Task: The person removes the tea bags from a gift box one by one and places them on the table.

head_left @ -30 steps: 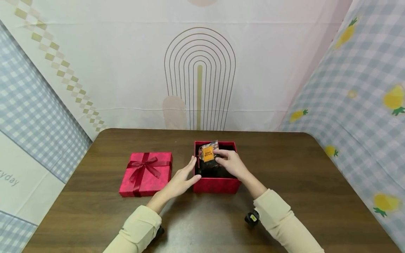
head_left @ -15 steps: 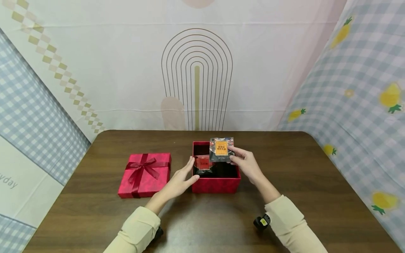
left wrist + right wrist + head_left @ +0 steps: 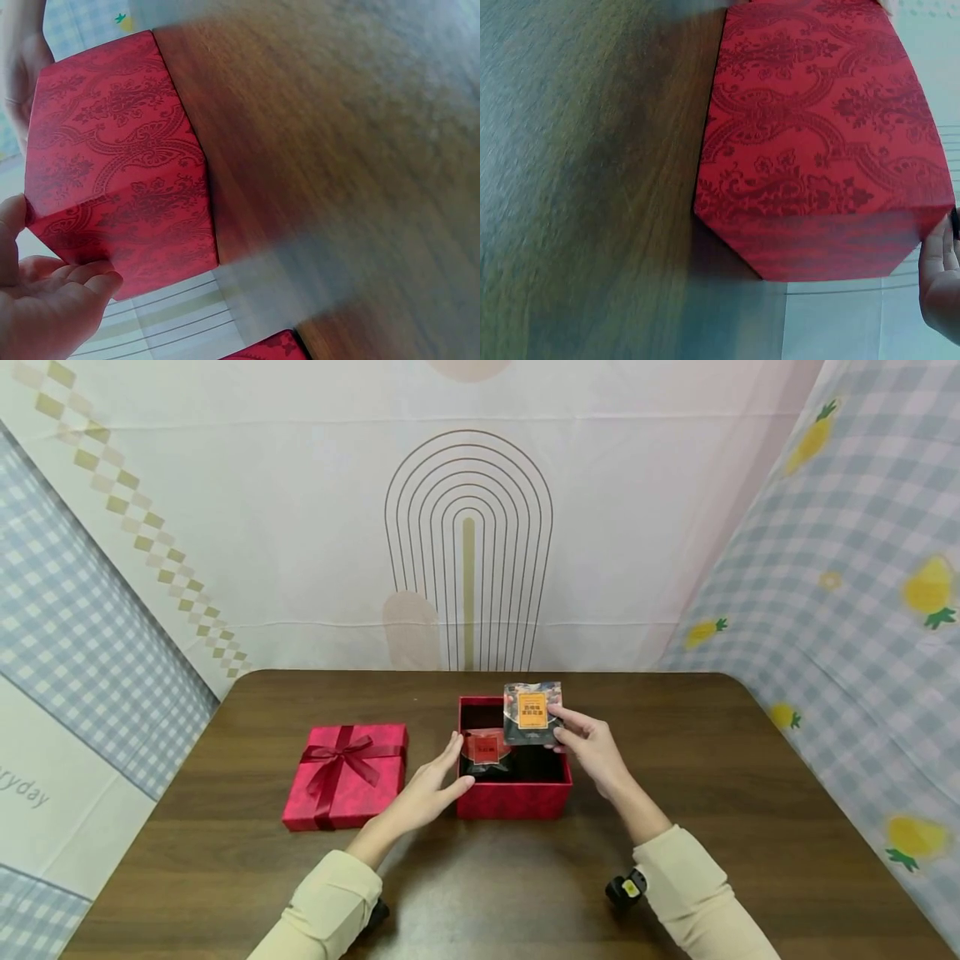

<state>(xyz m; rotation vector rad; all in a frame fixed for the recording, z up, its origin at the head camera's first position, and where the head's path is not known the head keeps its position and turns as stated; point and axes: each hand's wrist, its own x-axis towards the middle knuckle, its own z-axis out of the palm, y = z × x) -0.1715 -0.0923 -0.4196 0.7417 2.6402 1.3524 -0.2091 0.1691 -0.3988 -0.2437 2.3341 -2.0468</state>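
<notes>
brown wood table [image 3: 495, 893] | open red box [image 3: 513, 802] | ribboned red lid [image 3: 356, 787]

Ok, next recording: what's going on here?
A person is handling packets at an open red box. Their right hand pinches a dark packet with an orange label, holding it up over the box. Their left hand has its fingers against the box's left side. A packet with a red label lies inside the box. The lid, with its ribbon bow, is on the table, left of the box.
</notes>
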